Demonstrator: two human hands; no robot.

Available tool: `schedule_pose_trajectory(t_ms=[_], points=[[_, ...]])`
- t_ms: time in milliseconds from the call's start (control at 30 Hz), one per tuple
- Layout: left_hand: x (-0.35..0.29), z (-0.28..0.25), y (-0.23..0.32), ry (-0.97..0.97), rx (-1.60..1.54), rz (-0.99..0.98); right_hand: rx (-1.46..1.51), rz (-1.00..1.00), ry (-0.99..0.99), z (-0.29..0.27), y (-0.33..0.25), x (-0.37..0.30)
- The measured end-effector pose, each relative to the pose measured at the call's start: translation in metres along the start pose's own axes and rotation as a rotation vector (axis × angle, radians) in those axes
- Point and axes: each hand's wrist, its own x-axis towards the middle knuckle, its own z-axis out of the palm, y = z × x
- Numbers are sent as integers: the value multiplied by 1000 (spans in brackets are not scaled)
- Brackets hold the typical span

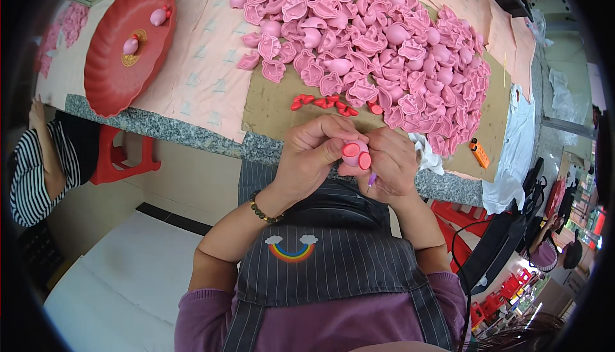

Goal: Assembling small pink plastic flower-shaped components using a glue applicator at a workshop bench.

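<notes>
In front of my chest I hold a small round pink toy piece (pixel 352 163) with two red oval parts on it. My left hand (pixel 306 155) pinches it from one side between thumb and fingers. The fingers of my right hand (pixel 392 165) close round its other side. A slim purple dispensing tip with a thin needle (pixel 372 180) sticks out below my right fingers; whatever it joins is hidden in the palm. Beyond my hands, small red parts (pixel 325 101) lie in a loose row on brown cardboard (pixel 272 99).
A large heap of pink moulded shells (pixel 378 38) covers the cardboard. On the left, a red scalloped tray (pixel 106 64) holds two pink-and-red pieces. An orange lighter (pixel 478 153) and white tissue (pixel 426 153) lie at right. Another person in a striped top (pixel 32 176) is far left.
</notes>
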Motion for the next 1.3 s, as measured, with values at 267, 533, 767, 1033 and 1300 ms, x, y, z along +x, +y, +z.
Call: schedule_pose_trajectory(t_ms=[267,533,767,1033,1300], points=[[0,0,0,4,7,-1,-27,23,-11,0,-2,0],[1,-2,-3,-21,237,141,-31,8,27,2,3,0],[-2,-1,3,-98,396,209,-14,-19,37,3,7,-5],[-2,-9,-2,-138,162,47,-50,-41,-42,1,2,-6],[-5,-6,-1,-115,177,52,-44,-52,-54,0,1,-6]])
